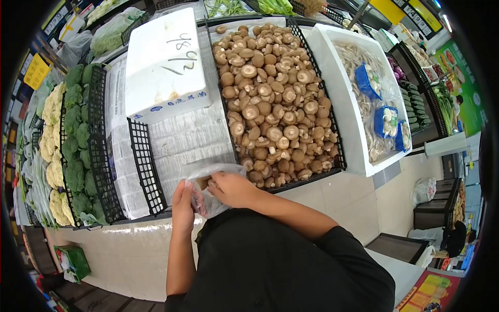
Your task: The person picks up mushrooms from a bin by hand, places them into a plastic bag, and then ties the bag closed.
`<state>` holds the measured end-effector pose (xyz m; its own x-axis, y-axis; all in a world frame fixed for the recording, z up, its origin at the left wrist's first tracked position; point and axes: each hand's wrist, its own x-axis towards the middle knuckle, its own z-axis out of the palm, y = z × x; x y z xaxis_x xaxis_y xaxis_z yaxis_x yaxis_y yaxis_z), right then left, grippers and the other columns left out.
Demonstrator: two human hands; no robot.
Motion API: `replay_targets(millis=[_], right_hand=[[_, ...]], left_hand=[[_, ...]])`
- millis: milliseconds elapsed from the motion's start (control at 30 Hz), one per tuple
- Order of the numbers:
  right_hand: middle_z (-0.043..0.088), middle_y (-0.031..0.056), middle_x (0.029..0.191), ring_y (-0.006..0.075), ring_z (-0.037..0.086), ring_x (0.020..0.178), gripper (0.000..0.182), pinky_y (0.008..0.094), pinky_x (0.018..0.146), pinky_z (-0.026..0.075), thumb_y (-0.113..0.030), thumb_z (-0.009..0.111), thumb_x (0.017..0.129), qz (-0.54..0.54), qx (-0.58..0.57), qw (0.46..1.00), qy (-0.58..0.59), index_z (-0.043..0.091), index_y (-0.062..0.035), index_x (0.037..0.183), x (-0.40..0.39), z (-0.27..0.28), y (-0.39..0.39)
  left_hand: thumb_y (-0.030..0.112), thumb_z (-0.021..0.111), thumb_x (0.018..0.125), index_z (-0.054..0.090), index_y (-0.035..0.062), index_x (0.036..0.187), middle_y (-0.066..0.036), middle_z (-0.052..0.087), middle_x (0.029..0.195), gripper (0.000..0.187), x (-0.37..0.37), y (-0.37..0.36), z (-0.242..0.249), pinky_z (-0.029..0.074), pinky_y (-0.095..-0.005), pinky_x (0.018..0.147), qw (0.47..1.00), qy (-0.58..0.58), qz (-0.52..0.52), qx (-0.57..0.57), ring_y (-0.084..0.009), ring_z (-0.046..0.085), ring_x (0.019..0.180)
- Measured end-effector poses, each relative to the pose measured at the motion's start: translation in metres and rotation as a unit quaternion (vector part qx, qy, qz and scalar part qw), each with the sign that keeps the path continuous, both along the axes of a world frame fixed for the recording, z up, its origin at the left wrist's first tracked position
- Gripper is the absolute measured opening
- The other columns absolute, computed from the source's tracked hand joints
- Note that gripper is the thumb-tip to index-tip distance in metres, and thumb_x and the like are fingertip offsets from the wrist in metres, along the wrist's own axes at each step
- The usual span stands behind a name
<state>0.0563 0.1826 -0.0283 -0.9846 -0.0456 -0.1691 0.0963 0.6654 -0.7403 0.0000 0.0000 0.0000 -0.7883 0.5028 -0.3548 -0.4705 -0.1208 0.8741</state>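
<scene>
On the far left, broccoli and cauliflower fill a black crate. The left hand grips the side of a thin plastic bag, holding it open. The right hand curls at the bag's mouth (a mushroom or two seem inside). Filling looks barely begun; the mushroom pile just beyond stays heaped.

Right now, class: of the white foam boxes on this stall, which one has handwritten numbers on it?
The closed foam box left of the mushrooms; the open foam box on their right bears none.
</scene>
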Motion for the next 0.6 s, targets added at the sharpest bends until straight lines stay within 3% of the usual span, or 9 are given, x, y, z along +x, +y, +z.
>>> replay_targets(millis=[67,167,200,267,333,433,467,600], right_hand=[[0.069,0.0187,0.109,0.0357,0.067,0.099,0.044,0.0438,0.083,0.054,-0.029,0.062,0.097,0.019,0.003,0.995,0.097,0.056,-0.0085,0.135,0.011,0.014,0.007],[0.07,0.0151,0.1,0.0338,0.068,0.093,0.032,0.0418,0.079,0.054,-0.026,0.062,0.096,-0.022,-0.043,0.993,0.107,0.065,-0.0082,0.122,0.023,0.047,0.03],[0.07,0.0134,0.097,0.0312,0.068,0.088,0.026,0.039,0.077,0.055,-0.023,0.063,0.095,-0.077,-0.039,0.99,0.11,0.068,-0.008,0.115,0.023,0.057,0.047],[0.07,0.0117,0.092,0.0258,0.069,0.083,0.028,0.0365,0.074,0.054,-0.018,0.064,0.093,-0.181,-0.035,0.977,0.103,0.066,-0.0066,0.118,0.018,0.064,0.08],[0.069,0.0132,0.097,0.0266,0.068,0.083,0.032,0.0359,0.076,0.055,-0.015,0.066,0.091,-0.233,-0.028,0.958,0.167,0.063,-0.0009,0.12,0.016,0.056,0.111],[0.068,0.0167,0.099,0.0354,0.065,0.09,0.035,0.0429,0.079,0.052,-0.017,0.065,0.089,-0.273,0.017,0.941,0.198,0.061,-0.0028,0.12,0.009,0.039,0.129],[0.065,0.0191,0.109,0.0371,0.062,0.1,0.04,0.0451,0.086,0.051,-0.016,0.065,0.088,-0.261,0.036,0.948,0.178,0.059,-0.0041,0.125,0.006,0.03,0.133],[0.061,0.0198,0.113,0.0404,0.057,0.109,0.043,0.0463,0.094,0.047,-0.02,0.068,0.087,-0.202,0.053,0.955,0.211,0.058,-0.0041,0.127,0.006,0.022,0.115]], left_hand=[[0.029,0.045,0.107,0.048,0.0073,0.091,-0.005,0.051,0.061,0.027,-0.001,0.003,0.006,0.046,-0.0303,0.039,1.0,0.004,-0.001,-0.004,-0.0161,0.051,0.042],[0.028,0.045,0.107,0.048,0.0072,0.091,-0.005,0.051,0.061,0.027,-0.002,-0.007,0.004,0.045,-0.0307,0.039,1.0,0.008,0.01,-0.007,-0.0162,0.051,0.043],[0.028,0.045,0.107,0.048,0.0074,0.091,-0.005,0.051,0.061,0.026,-0.003,-0.005,0.006,0.046,-0.031,0.04,1.0,0.007,0.014,-0.007,-0.0163,0.051,0.043],[0.028,0.046,0.107,0.048,0.0077,0.091,-0.005,0.052,0.062,0.026,-0.005,-0.006,0.004,0.046,-0.0311,0.04,1.0,0.006,0.018,-0.004,-0.0164,0.051,0.043],[0.027,0.047,0.106,0.049,0.0081,0.091,-0.005,0.052,0.062,0.025,-0.007,-0.007,0.006,0.047,-0.0313,0.041,1.0,0.007,0.013,-0.003,-0.0162,0.051,0.044],[0.027,0.047,0.106,0.049,0.0082,0.091,-0.005,0.052,0.062,0.024,-0.011,-0.008,0.008,0.046,-0.0306,0.04,1.0,0.014,0.003,-0.007,-0.016,0.051,0.044],[0.027,0.047,0.106,0.049,0.0082,0.091,-0.005,0.052,0.062,0.024,-0.012,-0.007,0.008,0.045,-0.0302,0.04,1.0,0.014,0.002,-0.011,-0.0159,0.051,0.043],[0.027,0.046,0.106,0.048,0.0084,0.089,-0.004,0.052,0.062,0.025,-0.012,-0.001,0.009,0.044,-0.029,0.04,1.0,0.022,-0.003,-0.015,-0.0157,0.051,0.043]])
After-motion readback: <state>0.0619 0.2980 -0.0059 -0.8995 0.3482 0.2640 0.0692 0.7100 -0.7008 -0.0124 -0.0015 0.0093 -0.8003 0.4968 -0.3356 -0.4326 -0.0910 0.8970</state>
